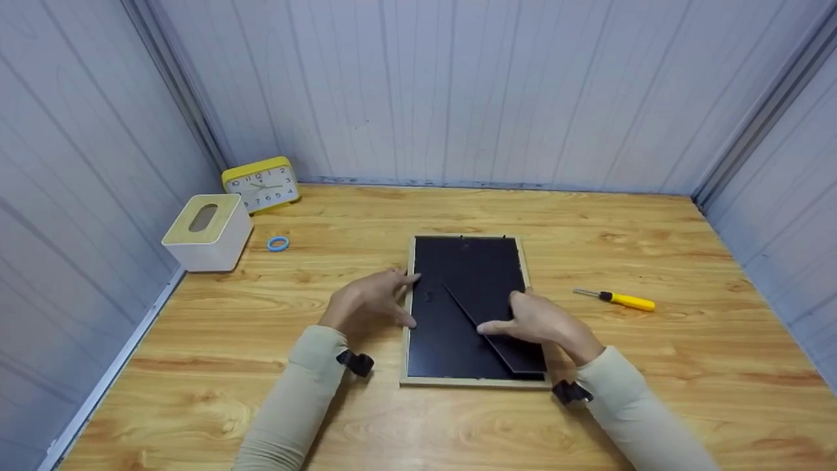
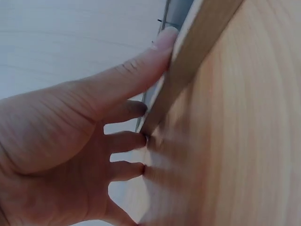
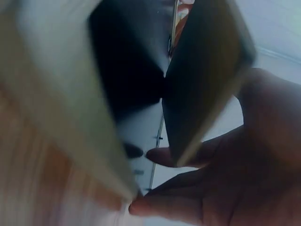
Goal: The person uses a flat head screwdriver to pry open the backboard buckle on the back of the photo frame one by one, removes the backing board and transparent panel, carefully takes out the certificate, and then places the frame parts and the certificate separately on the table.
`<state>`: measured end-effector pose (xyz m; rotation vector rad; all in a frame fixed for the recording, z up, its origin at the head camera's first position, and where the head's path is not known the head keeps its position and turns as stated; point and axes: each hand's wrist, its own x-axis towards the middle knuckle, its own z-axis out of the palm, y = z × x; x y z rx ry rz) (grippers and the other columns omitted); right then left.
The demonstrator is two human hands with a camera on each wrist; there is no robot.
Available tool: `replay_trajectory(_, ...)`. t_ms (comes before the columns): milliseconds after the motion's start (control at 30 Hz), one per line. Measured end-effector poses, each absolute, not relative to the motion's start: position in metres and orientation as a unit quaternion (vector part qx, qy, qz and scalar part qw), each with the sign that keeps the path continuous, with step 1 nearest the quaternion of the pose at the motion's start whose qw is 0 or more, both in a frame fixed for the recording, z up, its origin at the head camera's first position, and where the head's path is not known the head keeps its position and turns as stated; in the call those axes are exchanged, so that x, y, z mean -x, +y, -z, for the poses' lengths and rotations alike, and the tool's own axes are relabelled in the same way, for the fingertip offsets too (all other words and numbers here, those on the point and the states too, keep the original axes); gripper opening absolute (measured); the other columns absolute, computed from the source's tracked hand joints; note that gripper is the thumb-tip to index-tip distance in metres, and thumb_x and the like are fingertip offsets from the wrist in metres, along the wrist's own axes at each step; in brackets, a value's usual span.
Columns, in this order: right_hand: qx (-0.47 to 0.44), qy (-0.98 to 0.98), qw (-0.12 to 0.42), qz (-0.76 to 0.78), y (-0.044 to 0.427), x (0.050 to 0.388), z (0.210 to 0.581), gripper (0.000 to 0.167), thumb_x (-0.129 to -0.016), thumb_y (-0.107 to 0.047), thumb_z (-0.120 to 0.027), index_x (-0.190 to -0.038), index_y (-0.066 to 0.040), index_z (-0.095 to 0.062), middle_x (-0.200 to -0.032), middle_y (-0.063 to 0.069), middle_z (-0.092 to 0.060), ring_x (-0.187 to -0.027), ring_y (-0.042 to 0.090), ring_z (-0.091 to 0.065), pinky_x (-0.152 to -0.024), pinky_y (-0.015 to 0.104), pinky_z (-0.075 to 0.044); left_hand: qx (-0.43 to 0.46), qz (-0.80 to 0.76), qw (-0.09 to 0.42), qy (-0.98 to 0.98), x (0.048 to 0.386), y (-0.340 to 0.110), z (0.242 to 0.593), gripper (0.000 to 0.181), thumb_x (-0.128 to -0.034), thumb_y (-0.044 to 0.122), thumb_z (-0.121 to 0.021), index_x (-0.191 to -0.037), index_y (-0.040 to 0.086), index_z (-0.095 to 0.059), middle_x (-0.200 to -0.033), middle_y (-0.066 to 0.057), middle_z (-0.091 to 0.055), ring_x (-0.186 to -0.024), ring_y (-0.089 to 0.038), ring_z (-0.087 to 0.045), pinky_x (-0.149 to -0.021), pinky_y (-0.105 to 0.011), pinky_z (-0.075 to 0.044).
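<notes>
Picture frame (image 1: 477,382), one, wooden rim, lying back-up at the lower centre of the head view, with a black stand (image 1: 520,358) tilted over its back panel (image 1: 451,258); left hand (image 1: 373,296), thumb and fingers spread, touches the left rim, while the right hand (image 1: 539,317) holds the stand between thumb and fingers. Handling, as judged: steady the rim and move the stand gently, without twisting. Not made out: the stand's joint, the frame's downward face, and detail in the blurred right wrist view.
</notes>
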<state>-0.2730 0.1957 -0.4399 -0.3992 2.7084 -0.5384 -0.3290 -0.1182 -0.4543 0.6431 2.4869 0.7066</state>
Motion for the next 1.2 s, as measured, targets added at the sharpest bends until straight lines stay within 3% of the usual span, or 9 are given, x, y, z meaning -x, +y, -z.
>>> replay_trajectory(100, 0.144, 0.963, 0.176, 0.147, 0.187, 0.271, 0.44, 0.119, -0.078, -0.077, -0.064, -0.144, 0.019, -0.036, -0.141, 0.044, -0.039, -0.124, 0.046, -0.051, -0.096, 0.05, -0.049, -0.247, -0.249, 0.248, 0.903, 0.33, -0.119, 0.455, 0.109, -0.0744, 0.043, -0.087, -0.16, 0.02, -0.024, -0.165, -0.016, -0.004, -0.151, -0.037, 0.0, -0.119, -0.051, -0.011)
replay_trajectory(200, 0.135, 0.967, 0.176, 0.124, 0.182, 0.269, 0.442, 0.119, -0.079, -0.074, -0.067, -0.146, 0.018, -0.033, -0.143, 0.05, -0.027, -0.131, 0.052, -0.042, -0.097, 0.051, -0.048, -0.249, -0.241, 0.255, 0.903, 0.33, -0.119, 0.456, 0.114, -0.0715, 0.044, -0.088, -0.161, 0.02, -0.021, -0.165, -0.017, 0.001, -0.15, -0.037, 0.006, -0.119, -0.053, -0.005)
replay_trajectory(367, 0.137, 0.971, 0.167, 0.1, 0.18, 0.268, 0.444, 0.108, -0.085, -0.066, -0.067, -0.143, 0.019, -0.035, -0.137, 0.053, -0.03, -0.128, 0.053, -0.043, -0.1, 0.053, -0.045, -0.247, -0.233, 0.25, 0.907, 0.331, -0.117, 0.455, 0.116, -0.0712, 0.044, -0.088, -0.161, 0.018, -0.02, -0.165, -0.017, 0.0, -0.151, -0.035, 0.004, -0.119, -0.051, -0.007)
replay_trajectory(533, 0.145, 0.972, 0.142, 0.116, 0.184, 0.268, 0.444, 0.102, -0.089, -0.061, -0.065, -0.142, 0.021, -0.034, -0.136, 0.045, -0.041, -0.126, 0.047, -0.047, -0.101, 0.053, -0.044, -0.239, -0.244, 0.255, 0.904, 0.332, -0.116, 0.454, 0.121, -0.0723, 0.039, -0.089, -0.162, 0.012, -0.011, -0.165, -0.018, 0.0, -0.151, -0.033, 0.003, -0.12, -0.047, -0.008)
replay_trajectory(767, 0.159, 0.969, 0.128, 0.139, 0.189, 0.264, 0.452, 0.097, -0.095, -0.059, -0.057, -0.142, 0.022, -0.032, -0.141, 0.04, -0.041, -0.133, 0.048, -0.041, -0.111, 0.055, -0.031, -0.257, -0.291, 0.248, 0.888, 0.334, -0.121, 0.456, 0.128, -0.0695, 0.036, -0.092, -0.161, 0.008, -0.007, -0.165, -0.017, -0.008, -0.151, -0.036, -0.002, -0.12, -0.046, -0.007)
replay_trajectory(900, 0.167, 0.968, 0.113, 0.151, 0.191, 0.263, 0.455, 0.093, -0.096, -0.057, -0.057, -0.141, 0.022, -0.036, -0.139, 0.039, -0.043, -0.13, 0.047, -0.044, -0.111, 0.055, -0.032, -0.24, -0.357, 0.238, 0.871, 0.336, -0.124, 0.458, 0.095, -0.0795, 0.037, -0.086, -0.151, -0.001, -0.036, -0.152, -0.021, -0.041, -0.14, -0.037, -0.037, -0.113, -0.047, -0.031)
replay_trajectory(1000, 0.177, 0.966, 0.112, 0.151, 0.191, 0.261, 0.456, 0.095, -0.096, -0.059, -0.057, -0.139, 0.023, -0.036, -0.138, 0.041, -0.043, -0.132, 0.05, -0.041, -0.112, 0.056, -0.03, -0.18, -0.408, 0.216, 0.869, 0.334, -0.119, 0.458, 0.055, -0.088, 0.039, -0.078, -0.127, 0.002, -0.063, -0.126, -0.012, -0.06, -0.117, -0.028, -0.055, -0.098, -0.044, -0.045)
replay_trajectory(1133, 0.185, 0.966, 0.103, 0.146, 0.192, 0.26, 0.456, 0.1, -0.093, -0.062, -0.059, -0.136, 0.025, -0.038, -0.135, 0.044, -0.044, -0.133, 0.053, -0.039, -0.113, 0.057, -0.028, -0.136, -0.413, 0.161, 0.886, 0.328, -0.107, 0.454, 0.028, -0.0918, 0.032, -0.075, -0.093, 0.004, -0.072, -0.088, -0.001, -0.061, -0.083, -0.018, -0.054, -0.073, -0.033, -0.046)
replay_trajectory(1200, 0.187, 0.966, 0.097, 0.148, 0.192, 0.26, 0.456, 0.1, -0.09, -0.064, -0.061, -0.134, 0.024, -0.041, -0.132, 0.043, -0.047, -0.13, 0.052, -0.042, -0.111, 0.056, -0.031, -0.126, -0.422, 0.153, 0.885, 0.326, -0.103, 0.453, 0.023, -0.0916, 0.026, -0.075, -0.085, 0.004, -0.071, -0.076, 0.0, -0.057, -0.072, -0.017, -0.05, -0.064, -0.031, -0.043)
